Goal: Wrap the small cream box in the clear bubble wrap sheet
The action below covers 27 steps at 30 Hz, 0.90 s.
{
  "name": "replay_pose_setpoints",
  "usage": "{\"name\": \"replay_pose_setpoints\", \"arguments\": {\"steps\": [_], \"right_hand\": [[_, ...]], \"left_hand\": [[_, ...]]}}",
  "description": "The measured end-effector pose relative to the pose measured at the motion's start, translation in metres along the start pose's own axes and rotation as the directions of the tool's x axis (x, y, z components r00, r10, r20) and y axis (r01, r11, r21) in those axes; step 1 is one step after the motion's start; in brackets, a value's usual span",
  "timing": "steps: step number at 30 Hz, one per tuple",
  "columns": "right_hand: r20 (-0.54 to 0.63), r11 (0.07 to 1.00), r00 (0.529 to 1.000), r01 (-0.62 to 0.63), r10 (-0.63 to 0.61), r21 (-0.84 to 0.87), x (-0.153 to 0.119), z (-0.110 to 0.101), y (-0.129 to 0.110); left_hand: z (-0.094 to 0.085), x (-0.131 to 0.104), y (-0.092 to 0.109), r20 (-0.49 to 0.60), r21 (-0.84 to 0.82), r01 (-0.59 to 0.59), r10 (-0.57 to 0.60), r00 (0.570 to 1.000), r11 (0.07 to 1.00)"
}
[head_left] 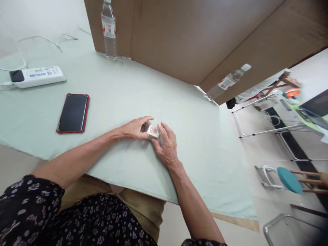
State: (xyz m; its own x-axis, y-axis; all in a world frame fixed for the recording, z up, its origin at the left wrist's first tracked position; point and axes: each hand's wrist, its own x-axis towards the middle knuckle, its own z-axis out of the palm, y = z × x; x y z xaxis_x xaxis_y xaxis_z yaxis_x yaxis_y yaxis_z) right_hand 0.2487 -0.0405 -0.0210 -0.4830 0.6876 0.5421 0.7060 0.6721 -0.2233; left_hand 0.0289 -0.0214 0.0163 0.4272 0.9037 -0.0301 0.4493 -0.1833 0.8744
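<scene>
A small pale box [153, 131] with red print and a round dark mark on top rests on the pale green tablecloth, between my two hands. My left hand [135, 129] curves round its left end, the thumb against the near edge and the fingers at the far side. From the right, my right hand [166, 143] grips it with the thumb at the near corner and the bent fingers by the far right side. Part of the box is hidden by the fingers.
A phone in a red case [73, 113] lies to the left, with a white power strip [38, 77] and cable behind it. A brown cardboard panel [164, 37] stands at the back, beside a clear bottle [109, 32] and a tilted second bottle [228, 82]. A teal stool [289, 180] is off to the right.
</scene>
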Motion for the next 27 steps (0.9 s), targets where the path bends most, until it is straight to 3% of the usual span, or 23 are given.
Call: {"name": "replay_pose_setpoints", "arguments": {"steps": [4,9,16,20,27], "right_hand": [[0.041,0.997,0.999,-0.003,0.007,-0.076,0.0006,-0.0004,0.0034],[0.001,0.996,1.0,-0.002,0.002,-0.085,0.0012,-0.0016,0.0022],[-0.086,0.997,0.994,0.061,-0.064,-0.038,0.0012,-0.0002,-0.0019],[-0.079,0.999,0.997,0.025,-0.023,0.033,0.0017,0.0012,-0.0031],[-0.176,0.99,0.984,0.002,0.023,0.14,0.002,-0.0083,-0.0006]], "left_hand": [[-0.0011,-0.0004,0.0013,-0.001,0.045,0.016,-0.016,1.0,0.999],[-0.0026,-0.0005,0.0042,0.011,0.093,0.031,-0.032,0.999,0.995],[-0.0036,-0.0007,0.0033,0.013,0.084,0.019,-0.02,1.0,0.996],[-0.0038,-0.0003,0.0011,0.015,0.112,0.005,-0.006,1.0,0.994],[-0.0057,-0.0008,-0.0026,0.034,0.16,-0.004,-0.002,0.999,0.987]]}}
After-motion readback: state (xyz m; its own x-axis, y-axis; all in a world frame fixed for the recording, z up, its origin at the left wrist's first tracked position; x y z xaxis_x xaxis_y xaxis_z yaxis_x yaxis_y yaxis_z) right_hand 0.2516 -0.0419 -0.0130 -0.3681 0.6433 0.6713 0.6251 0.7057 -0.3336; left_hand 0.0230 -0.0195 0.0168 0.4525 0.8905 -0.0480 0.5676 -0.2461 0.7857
